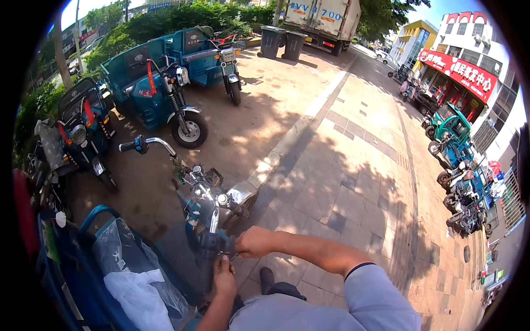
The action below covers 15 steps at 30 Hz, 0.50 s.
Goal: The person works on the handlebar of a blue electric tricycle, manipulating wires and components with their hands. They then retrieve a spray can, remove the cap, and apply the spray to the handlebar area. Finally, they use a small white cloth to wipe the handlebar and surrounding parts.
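Observation:
The handlebar (215,219) of a teal electric tricycle is in front of me, its chrome bar running toward my body. My right hand (255,241) is closed beside the dark control housing (211,243) at the near end. A thin, shiny piece (234,255) shows between that hand and my left one; its kind is too small to tell. Just below the housing, my left hand (224,277) has its fingers pinched together, and what they hold is hidden. The bar's far end carries a black grip (128,147) with a blue switch block.
At my left is the tricycle's seat (118,243) under clear plastic, with a white bag (138,298) on it. Other teal cargo tricycles (143,91) stand beyond. Dark bins (271,42) and a white truck (323,19) are farther off. Parked vehicles (466,193) line the right side.

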{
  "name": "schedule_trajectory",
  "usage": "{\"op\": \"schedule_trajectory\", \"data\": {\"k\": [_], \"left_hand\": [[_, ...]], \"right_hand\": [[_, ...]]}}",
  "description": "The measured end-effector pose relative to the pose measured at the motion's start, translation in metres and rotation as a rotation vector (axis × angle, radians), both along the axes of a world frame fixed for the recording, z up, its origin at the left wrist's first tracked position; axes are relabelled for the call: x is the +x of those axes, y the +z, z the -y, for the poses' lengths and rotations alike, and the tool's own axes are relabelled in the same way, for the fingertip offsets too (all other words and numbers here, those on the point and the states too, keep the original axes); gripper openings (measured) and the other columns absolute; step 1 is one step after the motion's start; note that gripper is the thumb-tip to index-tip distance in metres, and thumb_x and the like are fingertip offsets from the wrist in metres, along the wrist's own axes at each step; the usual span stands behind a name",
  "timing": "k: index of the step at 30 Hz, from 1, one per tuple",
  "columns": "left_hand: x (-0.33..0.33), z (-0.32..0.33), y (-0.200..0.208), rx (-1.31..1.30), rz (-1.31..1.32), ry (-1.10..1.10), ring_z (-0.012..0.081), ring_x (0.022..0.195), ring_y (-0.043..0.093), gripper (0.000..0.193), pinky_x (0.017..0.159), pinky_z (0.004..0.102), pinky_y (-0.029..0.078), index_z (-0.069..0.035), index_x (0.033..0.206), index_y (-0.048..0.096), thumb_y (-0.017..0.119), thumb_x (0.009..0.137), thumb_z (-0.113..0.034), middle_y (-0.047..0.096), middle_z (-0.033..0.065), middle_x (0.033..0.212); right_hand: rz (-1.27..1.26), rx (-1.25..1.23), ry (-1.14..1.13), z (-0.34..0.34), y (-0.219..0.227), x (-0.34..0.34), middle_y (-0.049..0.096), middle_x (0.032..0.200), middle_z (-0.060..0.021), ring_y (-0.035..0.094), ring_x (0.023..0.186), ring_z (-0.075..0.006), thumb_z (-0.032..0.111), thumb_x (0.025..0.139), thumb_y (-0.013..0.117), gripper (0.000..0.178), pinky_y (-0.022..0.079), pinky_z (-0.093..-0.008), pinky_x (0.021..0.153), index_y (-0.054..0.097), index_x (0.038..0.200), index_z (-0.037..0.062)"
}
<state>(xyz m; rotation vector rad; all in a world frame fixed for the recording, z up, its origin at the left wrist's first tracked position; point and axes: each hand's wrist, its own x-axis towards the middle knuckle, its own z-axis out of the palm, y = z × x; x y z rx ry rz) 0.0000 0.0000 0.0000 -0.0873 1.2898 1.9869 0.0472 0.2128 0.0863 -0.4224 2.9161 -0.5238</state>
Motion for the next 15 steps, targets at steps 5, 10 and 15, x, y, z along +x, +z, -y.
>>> {"op": "schedule_trajectory", "data": {"k": [5,10,15], "left_hand": [[0.011,-0.005,-0.001,-0.080,0.086,0.122,0.0097,0.067,0.052,0.013,0.059,0.0259,0.043,-0.011,0.109,0.063,0.065,0.106,-0.023,0.058,-0.0011,0.081],[0.010,-0.010,0.004,-0.047,0.130,0.184,0.0087,0.067,0.052,0.012,0.061,0.0256,0.046,-0.010,0.106,0.064,0.067,0.105,-0.021,0.059,-0.0020,0.084],[0.017,-0.016,0.014,-0.019,0.066,0.188,0.0071,0.067,0.051,0.012,0.059,0.0246,0.044,-0.010,0.105,0.064,0.069,0.104,-0.021,0.058,-0.0027,0.084]], "right_hand": [[0.028,0.053,0.305,-0.007,-0.005,-0.018,0.072,0.094,-0.0101,0.070,0.092,-0.0348,0.031,0.093,0.063,0.024,0.058,-0.0493,0.075,0.070,0.090,0.0087],[0.089,0.213,0.440,-0.005,0.006,-0.044,0.073,0.089,-0.0113,0.071,0.089,-0.0361,0.029,0.087,0.063,0.024,0.058,-0.0512,0.071,0.072,0.083,0.0074],[0.148,0.145,0.397,-0.005,0.012,-0.046,0.072,0.082,-0.0138,0.071,0.082,-0.0391,0.029,0.084,0.063,0.026,0.057,-0.0525,0.069,0.073,0.077,0.0061]]}}
